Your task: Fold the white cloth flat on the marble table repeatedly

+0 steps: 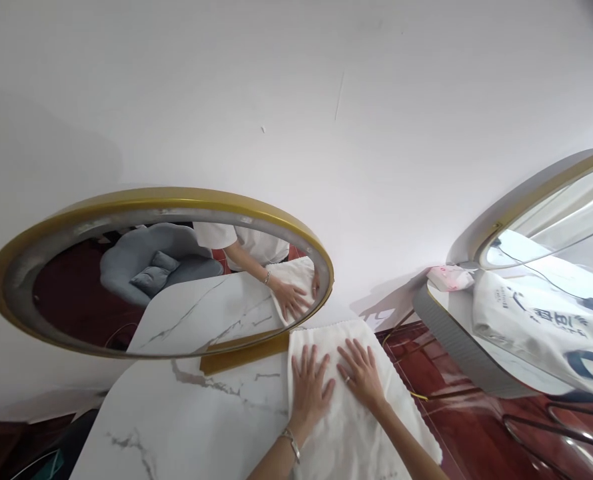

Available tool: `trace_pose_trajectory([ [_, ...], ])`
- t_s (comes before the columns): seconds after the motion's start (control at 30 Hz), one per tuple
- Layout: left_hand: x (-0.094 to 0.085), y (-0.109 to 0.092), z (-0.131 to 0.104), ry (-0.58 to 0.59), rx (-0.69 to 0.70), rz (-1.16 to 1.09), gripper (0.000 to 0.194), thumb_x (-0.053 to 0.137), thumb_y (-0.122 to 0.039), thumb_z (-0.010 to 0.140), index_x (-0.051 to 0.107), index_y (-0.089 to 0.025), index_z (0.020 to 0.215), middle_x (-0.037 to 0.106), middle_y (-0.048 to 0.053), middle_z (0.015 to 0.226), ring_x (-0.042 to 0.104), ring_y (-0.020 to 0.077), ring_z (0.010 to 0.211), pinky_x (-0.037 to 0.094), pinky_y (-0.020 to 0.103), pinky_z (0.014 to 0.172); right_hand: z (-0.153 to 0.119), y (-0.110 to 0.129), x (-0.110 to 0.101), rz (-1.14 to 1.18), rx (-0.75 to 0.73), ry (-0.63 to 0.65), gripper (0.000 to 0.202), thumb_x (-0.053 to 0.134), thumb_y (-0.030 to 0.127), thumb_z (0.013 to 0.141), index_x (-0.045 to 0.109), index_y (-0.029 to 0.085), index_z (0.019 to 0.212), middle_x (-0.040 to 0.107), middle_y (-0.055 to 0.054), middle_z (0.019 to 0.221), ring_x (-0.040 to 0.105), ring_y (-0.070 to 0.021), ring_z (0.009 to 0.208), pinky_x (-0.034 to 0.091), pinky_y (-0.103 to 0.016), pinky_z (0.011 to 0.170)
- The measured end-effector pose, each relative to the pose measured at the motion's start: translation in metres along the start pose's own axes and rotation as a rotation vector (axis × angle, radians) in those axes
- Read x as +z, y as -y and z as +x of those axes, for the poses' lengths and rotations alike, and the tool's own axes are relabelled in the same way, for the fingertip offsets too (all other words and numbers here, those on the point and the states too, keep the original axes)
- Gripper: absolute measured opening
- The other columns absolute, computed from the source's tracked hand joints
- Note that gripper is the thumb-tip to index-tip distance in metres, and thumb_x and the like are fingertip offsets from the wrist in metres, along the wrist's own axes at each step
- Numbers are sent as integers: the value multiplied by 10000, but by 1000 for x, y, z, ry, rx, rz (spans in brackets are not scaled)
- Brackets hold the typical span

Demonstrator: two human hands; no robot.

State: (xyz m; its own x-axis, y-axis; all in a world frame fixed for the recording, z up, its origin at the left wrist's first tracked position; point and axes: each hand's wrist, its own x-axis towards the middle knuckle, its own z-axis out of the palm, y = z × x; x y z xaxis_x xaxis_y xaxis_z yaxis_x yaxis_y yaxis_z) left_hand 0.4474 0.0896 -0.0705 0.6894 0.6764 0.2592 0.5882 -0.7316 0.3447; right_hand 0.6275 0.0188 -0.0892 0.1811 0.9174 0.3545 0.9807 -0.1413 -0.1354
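A white cloth (356, 427) with a scalloped edge lies spread over the right end of a white marbled table (201, 420). My left hand (310, 390) rests flat on the cloth near its left edge, fingers spread, a bracelet on the wrist. To its right, my right hand (362, 375) also lies flat on the cloth, fingers apart, with a ring on one finger. Both palms press on the fabric and neither hand grasps it.
A gold-framed oval mirror (176, 195) stands behind the table, against the wall. At the right, a second table (501, 373) holds a printed white cloth (536, 320) and a pink-and-white packet (450, 278). Red tiled floor lies between the tables.
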Motion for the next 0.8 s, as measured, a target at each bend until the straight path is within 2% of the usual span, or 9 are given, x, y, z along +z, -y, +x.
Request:
trace_pose_trajectory([
  [0.1,1,-11,-42,7,95,-3,396,409,-342,921,489,-344,1308,334,19,1499,272,285,1391,219,602,1120,-26,10,-7,-10,17,-29,412,426,402,922,509,311,1314,463,-50,1416,360,-275,1342,256,-533,1093],
  [0.2,3,-22,-91,-9,342,14,432,480,-420,886,478,-352,1312,353,24,1489,279,274,1390,247,559,1122,-41,18,-13,-36,33,-31,399,422,396,925,517,317,1305,463,-43,1416,366,-273,1340,260,-531,1092],
  [0.27,5,-26,-118,-117,448,103,511,573,-420,841,441,-397,1334,387,39,1468,300,285,1379,213,564,1125,-44,21,-15,-46,47,-23,402,416,403,926,512,323,1308,456,-41,1421,366,-273,1339,263,-531,1090],
  [0.33,3,-27,-131,-200,483,191,571,621,-397,819,413,-427,1349,424,55,1441,324,284,1367,170,555,1133,-43,19,-14,-52,50,-10,413,412,421,924,501,328,1317,446,-40,1429,364,-273,1340,263,-530,1090],
  [0.4,-2,-26,-131,-152,498,179,621,604,-516,803,389,-410,1376,405,77,1452,319,298,1368,159,545,1134,-37,15,-11,-58,40,1,429,406,433,924,486,327,1332,434,-40,1438,359,-271,1342,258,-529,1091],
  [0.5,-15,-24,-117,44,463,44,719,488,-690,783,326,-391,1417,282,69,1517,258,323,1391,163,563,1123,-20,4,-3,-62,5,14,441,390,434,927,471,322,1346,420,-41,1449,344,-267,1349,241,-528,1097],
  [0.67,-27,-23,-80,242,293,-104,639,450,-599,862,247,-410,1438,58,7,1571,116,331,1428,70,603,1122,21,-12,14,-86,-17,57,431,356,420,937,469,340,1346,408,-24,1458,327,-251,1357,229,-512,1101],
  [0.8,-24,-19,-41,273,236,-144,609,437,-605,870,266,-424,1426,7,-7,1574,79,335,1432,41,617,1115,61,-19,22,-146,16,84,430,321,373,946,461,342,1351,398,-43,1463,319,-264,1359,208,-560,1090],
])
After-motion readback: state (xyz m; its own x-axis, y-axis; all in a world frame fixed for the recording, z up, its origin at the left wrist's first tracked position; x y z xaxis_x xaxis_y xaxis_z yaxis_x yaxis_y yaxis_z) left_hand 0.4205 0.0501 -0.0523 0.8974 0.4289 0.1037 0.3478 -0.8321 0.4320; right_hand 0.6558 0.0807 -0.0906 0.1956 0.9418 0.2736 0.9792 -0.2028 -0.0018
